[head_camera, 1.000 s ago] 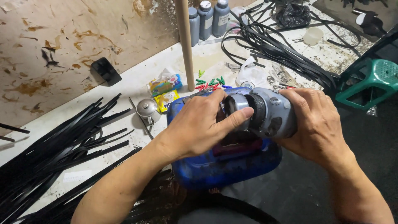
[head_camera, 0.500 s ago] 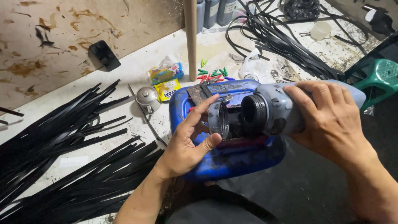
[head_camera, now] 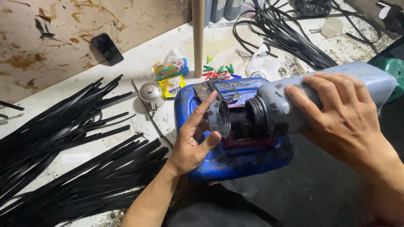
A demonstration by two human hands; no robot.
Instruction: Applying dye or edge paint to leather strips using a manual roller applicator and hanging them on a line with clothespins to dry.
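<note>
The left hand (head_camera: 191, 141) holds a round grey screw cap (head_camera: 219, 118) between the thumb and the raised fingers, the cap turned on edge so its threaded inside faces right. The right hand (head_camera: 336, 117) is wrapped over the shoulder of a grey plastic bottle (head_camera: 370, 80), which lies on its side with the fingers closed across the top. The bottle's black-stained threaded neck (head_camera: 256, 115) points left at the cap; the two are just apart, with a dark gap between them.

Both cap and bottle neck hang over a blue plastic jerrycan (head_camera: 235, 162) that lies flat at the near edge of the tabletop (head_camera: 143, 67), its upper face cut open and blackened inside. The left palm rests against the jerrycan's left side.

Further out, a heap of long black strips (head_camera: 71, 155) covers the left part of the tabletop, running toward the near left corner. A small metal bell-shaped object (head_camera: 150, 93) sits just left of the jerrycan, with two colourful sachets (head_camera: 170, 75) beside it. A pale wooden post (head_camera: 198, 33) stands upright behind the jerrycan, and a scatter of small green, red and blue clips (head_camera: 219, 70) lies at its foot. A crumpled white plastic bag (head_camera: 263, 63) is to the right of those. A black phone-like slab (head_camera: 107, 48) lies toward the far left. Tangled black cables (head_camera: 286, 33) spread over the far right corner.
</note>
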